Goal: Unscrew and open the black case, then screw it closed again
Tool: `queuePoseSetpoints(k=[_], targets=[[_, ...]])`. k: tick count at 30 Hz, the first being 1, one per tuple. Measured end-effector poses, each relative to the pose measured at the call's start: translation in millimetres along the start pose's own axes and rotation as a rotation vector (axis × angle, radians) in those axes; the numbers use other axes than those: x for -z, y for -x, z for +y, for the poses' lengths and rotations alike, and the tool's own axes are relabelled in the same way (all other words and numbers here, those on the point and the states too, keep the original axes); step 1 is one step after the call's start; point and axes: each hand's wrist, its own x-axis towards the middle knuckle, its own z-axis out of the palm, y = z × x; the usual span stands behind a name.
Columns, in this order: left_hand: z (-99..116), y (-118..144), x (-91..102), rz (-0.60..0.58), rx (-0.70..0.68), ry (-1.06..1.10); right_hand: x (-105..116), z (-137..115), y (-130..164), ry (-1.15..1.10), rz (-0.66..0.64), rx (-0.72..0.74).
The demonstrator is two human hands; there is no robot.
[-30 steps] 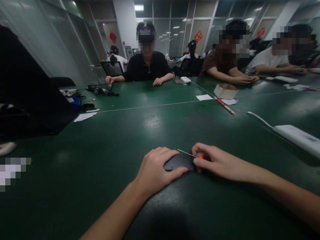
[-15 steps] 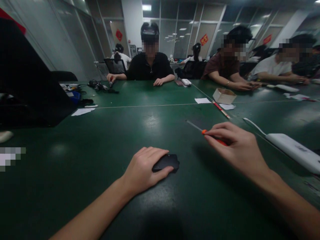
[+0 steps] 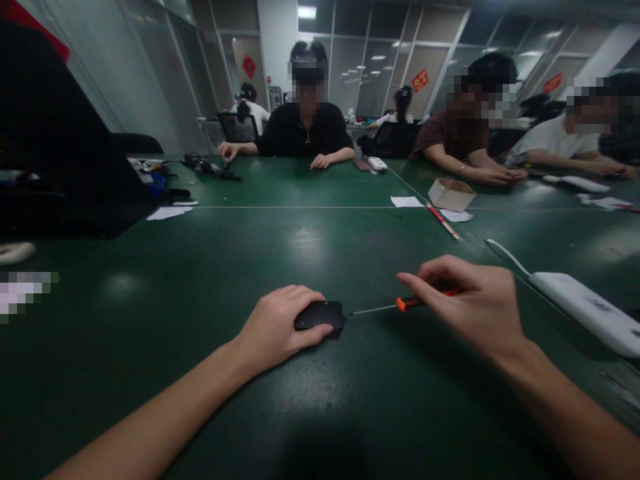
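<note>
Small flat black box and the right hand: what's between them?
The head view shows an orange-and-black screwdriver, its thin metal shaft pointing at the box.

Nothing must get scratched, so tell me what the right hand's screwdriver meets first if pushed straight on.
The screwdriver in the right hand would probably meet the black case first, though the tip's height is hard to judge.

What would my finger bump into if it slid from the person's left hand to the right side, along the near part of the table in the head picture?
Left hand → black box → screwdriver → right hand → long white block.
</note>
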Motion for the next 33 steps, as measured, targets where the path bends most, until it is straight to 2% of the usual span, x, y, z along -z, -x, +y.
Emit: queuePoseSetpoints(k=[4, 11, 16, 22, 25, 29, 31, 33], targets=[[-1, 1, -0.9, -0.001, 0.0, -0.008, -1, -1, 1, 0.019, 0.031, 0.068], [1, 0, -0.2, -0.014, 0.007, -0.004, -4, 0, 3, 0.004, 0.068, 0.065], [1, 0, 0.2, -0.02, 0.02, 0.011, -3, 2, 3, -0.043, 0.102, -0.008], [-1, 0, -1.3, -0.01, 0.014, 0.002, -7, 2, 3, -0.094, 0.051, -0.087], [-1, 0, -1.2, -0.025, 0.012, -0.004, -13, 7, 1, -0.201, -0.007, -0.231], [-1, 1, -0.9, -0.025, 0.009, -0.007, -32, 16, 3, -0.325, -0.21, -0.424], [-1, 1, -1.0, -0.018, 0.008, -0.014, -42, 17, 7, -0.292, -0.258, -0.387], [-1, 2, -1.2, -0.008, 0.013, -0.019, -50, 15, 12, -0.245, -0.34, -0.274]])
